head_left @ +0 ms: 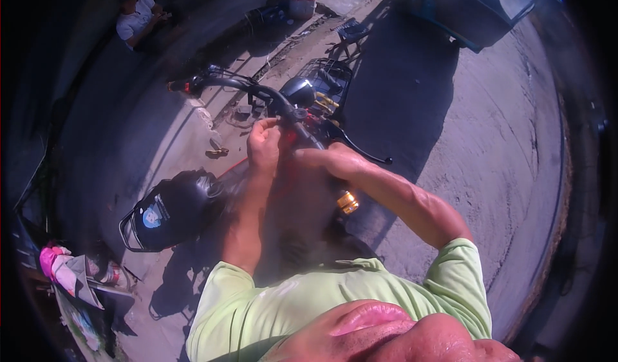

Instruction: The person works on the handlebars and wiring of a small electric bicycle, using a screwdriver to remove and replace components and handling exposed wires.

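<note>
In front of me stands a two-wheeled bike with a dark curved handlebar (261,91). My left hand (263,144) is just below the middle of the bar, its fingers curled together in a pinch; what lies between them is too small to make out. Close beside it, under the right part of the bar, is my right hand (325,160), its fingertips hidden in shadow. A black brake lever (364,151) reaches out past the right hand. Ahead of the bar are a rounded dark headlight (298,93) and a black wire basket (327,75).
The bike's black seat (170,214) extends to the left. A gold-coloured cylindrical part (347,202) shows below my right forearm. Further off are a small stool (351,32), a bucket (302,2), a large dark bin-like container (473,11) and a seated person (138,20).
</note>
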A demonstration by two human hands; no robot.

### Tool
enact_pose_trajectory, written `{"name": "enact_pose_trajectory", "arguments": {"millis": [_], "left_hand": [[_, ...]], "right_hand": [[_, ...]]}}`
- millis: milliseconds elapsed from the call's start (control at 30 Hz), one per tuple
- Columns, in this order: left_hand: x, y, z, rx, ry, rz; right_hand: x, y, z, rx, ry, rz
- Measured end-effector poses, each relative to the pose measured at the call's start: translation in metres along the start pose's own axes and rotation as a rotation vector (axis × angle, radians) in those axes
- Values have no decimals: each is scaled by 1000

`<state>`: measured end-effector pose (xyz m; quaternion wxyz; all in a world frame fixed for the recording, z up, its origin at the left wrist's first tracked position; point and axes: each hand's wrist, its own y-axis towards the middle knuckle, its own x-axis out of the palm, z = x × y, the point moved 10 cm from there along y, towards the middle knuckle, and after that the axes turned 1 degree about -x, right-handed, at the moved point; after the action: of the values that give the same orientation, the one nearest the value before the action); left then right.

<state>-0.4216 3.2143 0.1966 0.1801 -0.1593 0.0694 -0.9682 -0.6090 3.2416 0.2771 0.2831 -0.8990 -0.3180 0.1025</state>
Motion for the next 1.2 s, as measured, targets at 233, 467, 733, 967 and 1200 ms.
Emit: {"name": "enact_pose_trajectory", "arguments": {"millis": [233, 467, 733, 967, 1200], "left_hand": [[8, -49, -94, -363, -136, -215], [26, -105, -107, -369, -257, -146], [21, -121, -124, -313, -329, -179], [-1, -131, -129, -277, -247, -119], [14, -108, -67, -29, 326, -386]], "right_hand": [[-2, 3, 9, 116, -65, 3], [2, 0, 8, 135, -16, 0], [-7, 10, 25, 110, 13, -7], [11, 9, 15, 179, 119, -50], [3, 3, 21, 163, 116, 19]]}}
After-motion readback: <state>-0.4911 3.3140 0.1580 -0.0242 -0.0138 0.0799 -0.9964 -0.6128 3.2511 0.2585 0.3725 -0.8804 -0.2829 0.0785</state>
